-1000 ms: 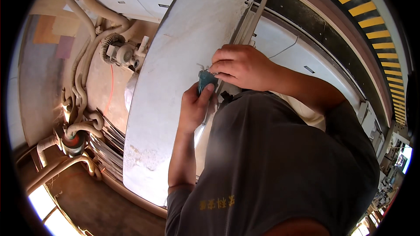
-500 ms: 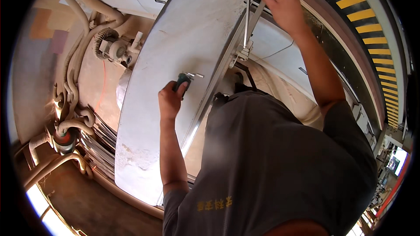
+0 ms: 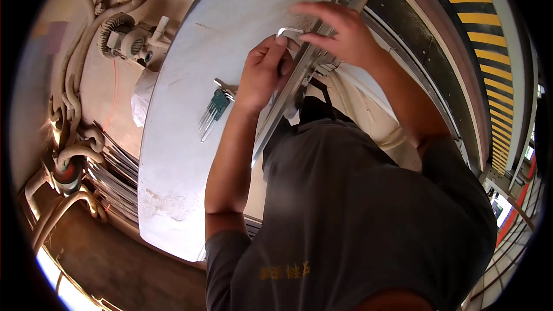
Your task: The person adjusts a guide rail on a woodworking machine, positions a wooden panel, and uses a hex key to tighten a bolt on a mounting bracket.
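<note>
My left hand (image 3: 266, 69) is closed round a silver L-shaped hex key (image 3: 290, 30), with the thumb against its bend. Beside it, my right hand (image 3: 340, 30) is open, fingers stretched to the left and thumb close to the short end of the key; whether they touch I cannot tell. Left of my left forearm, a set of hex keys in a dark green holder (image 3: 217, 105) lies on the white tabletop (image 3: 178, 155). Both hands are over the right side of that top, by its metal rail (image 3: 280, 109).
A motor-like blower (image 3: 129, 41) and beige hoses (image 3: 72, 80) stand on the floor to the left. Long strips (image 3: 112, 187) lie beside the tabletop. A yellow-and-black striped edge (image 3: 487, 37) curves along the right.
My left hand has let go of the green holder, now on the tabletop, and has taken the hex key. My right hand has come down and left, its fingers now off the key's bend.
</note>
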The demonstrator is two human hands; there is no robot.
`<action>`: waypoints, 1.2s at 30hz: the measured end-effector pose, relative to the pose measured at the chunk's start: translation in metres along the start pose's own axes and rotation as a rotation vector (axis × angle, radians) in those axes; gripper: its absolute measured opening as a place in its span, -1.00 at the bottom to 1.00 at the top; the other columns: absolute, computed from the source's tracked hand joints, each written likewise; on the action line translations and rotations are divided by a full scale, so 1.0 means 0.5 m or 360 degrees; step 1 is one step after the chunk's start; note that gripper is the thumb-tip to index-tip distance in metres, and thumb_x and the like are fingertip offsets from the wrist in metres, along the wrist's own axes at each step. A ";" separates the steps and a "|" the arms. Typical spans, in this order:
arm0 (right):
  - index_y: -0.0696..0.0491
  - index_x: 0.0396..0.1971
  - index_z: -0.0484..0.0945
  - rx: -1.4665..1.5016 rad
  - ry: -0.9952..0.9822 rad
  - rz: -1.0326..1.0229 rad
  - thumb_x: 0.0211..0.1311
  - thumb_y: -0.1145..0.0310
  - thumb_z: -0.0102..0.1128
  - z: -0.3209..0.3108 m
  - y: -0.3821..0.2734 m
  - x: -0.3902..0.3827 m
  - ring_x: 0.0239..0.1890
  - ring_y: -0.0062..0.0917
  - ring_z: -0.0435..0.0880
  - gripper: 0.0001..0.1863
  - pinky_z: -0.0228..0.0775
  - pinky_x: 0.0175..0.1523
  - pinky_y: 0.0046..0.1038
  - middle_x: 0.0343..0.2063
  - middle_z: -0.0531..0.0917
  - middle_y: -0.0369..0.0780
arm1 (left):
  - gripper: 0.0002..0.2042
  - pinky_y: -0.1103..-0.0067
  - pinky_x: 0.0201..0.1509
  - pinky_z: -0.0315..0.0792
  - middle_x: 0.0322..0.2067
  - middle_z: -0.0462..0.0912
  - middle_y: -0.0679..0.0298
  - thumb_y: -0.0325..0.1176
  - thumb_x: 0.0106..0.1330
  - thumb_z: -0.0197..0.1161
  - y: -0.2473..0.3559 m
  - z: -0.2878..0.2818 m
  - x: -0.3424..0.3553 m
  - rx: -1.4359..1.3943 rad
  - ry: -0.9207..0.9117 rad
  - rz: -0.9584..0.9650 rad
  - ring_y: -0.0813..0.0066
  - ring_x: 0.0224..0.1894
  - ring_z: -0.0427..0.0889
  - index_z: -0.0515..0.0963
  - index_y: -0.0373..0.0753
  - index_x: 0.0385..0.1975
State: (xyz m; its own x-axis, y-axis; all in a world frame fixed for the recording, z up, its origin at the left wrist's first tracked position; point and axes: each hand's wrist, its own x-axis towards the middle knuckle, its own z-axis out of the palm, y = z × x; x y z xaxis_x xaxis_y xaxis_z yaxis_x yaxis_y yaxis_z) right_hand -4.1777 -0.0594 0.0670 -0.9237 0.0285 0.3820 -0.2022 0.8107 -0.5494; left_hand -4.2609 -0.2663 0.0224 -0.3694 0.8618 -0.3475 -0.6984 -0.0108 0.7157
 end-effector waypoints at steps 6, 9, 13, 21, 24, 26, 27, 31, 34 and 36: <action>0.01 0.15 0.56 -0.0126 0.0044 0.0379 0.37 0.30 0.24 -0.017 0.246 -0.089 0.05 -0.20 0.66 -0.62 0.42 0.20 -0.29 0.05 0.69 -0.17 | -0.73 0.42 -0.28 0.44 -0.51 0.59 0.04 -0.22 0.57 0.08 -0.096 0.005 0.096 0.1470 0.0511 0.0196 0.20 -0.50 0.53 0.58 -0.31 -0.09; 0.00 0.01 0.63 -0.0359 0.0047 0.0096 0.41 0.32 0.07 -0.006 0.284 -0.098 -0.14 -0.25 0.66 -0.73 0.38 0.06 -0.27 -0.14 0.74 -0.25 | -0.74 0.38 -0.20 0.47 -0.43 0.59 -0.08 -0.23 0.54 0.12 -0.092 0.011 0.118 0.1297 0.0399 0.0041 0.09 -0.42 0.53 0.56 -0.32 -0.10; 0.00 -0.16 0.69 -0.0277 0.0129 -0.0046 0.33 0.34 -0.03 0.001 0.291 -0.095 -0.29 -0.30 0.63 -0.72 0.33 -0.04 -0.30 -0.32 0.76 -0.30 | -0.75 0.44 -0.24 0.44 -0.51 0.53 0.03 -0.26 0.54 0.12 -0.079 0.019 0.106 0.1125 0.0275 -0.0091 0.37 -0.43 0.47 0.55 -0.36 -0.10; 0.01 -0.25 0.71 -0.0248 0.0196 -0.0114 0.25 0.29 -0.04 0.006 0.310 -0.092 -0.35 -0.33 0.60 -0.69 0.30 -0.06 -0.32 -0.40 0.75 -0.29 | -0.77 0.44 -0.27 0.45 -0.50 0.57 0.06 -0.31 0.55 0.12 -0.140 0.000 0.128 0.1082 0.0176 0.0029 0.37 -0.43 0.52 0.56 -0.36 -0.05; 0.00 -0.26 0.71 -0.0231 0.0218 -0.0106 0.24 0.31 -0.03 0.009 0.305 -0.092 -0.36 -0.35 0.60 -0.71 0.28 -0.06 -0.33 -0.41 0.74 -0.30 | -0.80 0.39 -0.29 0.47 -0.47 0.61 -0.04 -0.33 0.54 0.12 -0.153 -0.001 0.129 0.1283 0.0202 0.0216 0.11 -0.44 0.59 0.56 -0.33 -0.04; 0.00 -0.26 0.71 -0.0240 0.0230 -0.0111 0.24 0.32 -0.02 0.008 0.306 -0.093 -0.37 -0.36 0.59 -0.72 0.27 -0.06 -0.34 -0.41 0.74 -0.31 | -0.81 0.38 -0.31 0.47 -0.47 0.61 -0.06 -0.34 0.53 0.12 -0.152 0.009 0.125 0.1315 0.0250 0.0212 0.03 -0.44 0.60 0.56 -0.31 -0.04; 0.00 -0.27 0.70 -0.0244 0.0231 -0.0117 0.23 0.32 -0.02 0.007 0.306 -0.093 -0.38 -0.37 0.59 -0.72 0.27 -0.06 -0.34 -0.42 0.74 -0.32 | -0.81 0.36 -0.32 0.47 -0.46 0.61 -0.09 -0.34 0.52 0.13 -0.151 0.015 0.121 0.1338 0.0306 0.0204 -0.05 -0.43 0.61 0.56 -0.30 -0.05; 0.00 -0.28 0.70 -0.0260 0.0243 -0.0106 0.23 0.34 -0.02 0.006 0.301 -0.093 -0.39 -0.39 0.59 -0.73 0.27 -0.07 -0.34 -0.44 0.73 -0.33 | -0.82 0.38 -0.33 0.46 -0.48 0.60 -0.09 -0.34 0.53 0.12 -0.114 0.055 0.102 0.1398 0.0388 -0.0044 -0.05 -0.47 0.55 0.55 -0.28 -0.05; 0.00 -0.28 0.70 -0.0250 0.0272 -0.0124 0.23 0.34 0.00 0.006 0.304 -0.092 -0.40 -0.39 0.58 -0.75 0.26 -0.08 -0.35 -0.45 0.73 -0.33 | -0.81 0.42 -0.36 0.44 -0.54 0.57 0.01 -0.33 0.54 0.12 -0.121 0.057 0.097 0.1334 0.0410 -0.0096 0.17 -0.53 0.51 0.54 -0.30 -0.04; 0.00 -0.28 0.69 -0.0228 0.0307 -0.0146 0.22 0.37 0.02 0.008 0.305 -0.089 -0.40 -0.39 0.59 -0.77 0.26 -0.09 -0.34 -0.45 0.72 -0.33 | -0.79 0.50 -0.40 0.38 -0.60 0.50 0.21 -0.30 0.56 0.11 -0.133 0.044 0.104 0.1180 0.0365 -0.0070 0.47 -0.54 0.40 0.54 -0.32 -0.03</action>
State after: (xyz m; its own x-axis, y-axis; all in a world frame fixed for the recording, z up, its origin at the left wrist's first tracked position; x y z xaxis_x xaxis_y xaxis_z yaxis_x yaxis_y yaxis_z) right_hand -4.1687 0.0609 -0.0367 -0.8219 0.0509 0.5674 -0.2213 0.8892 -0.4003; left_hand -4.2203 -0.2097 -0.0300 -0.5252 0.7261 -0.4438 -0.1527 0.4327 0.8885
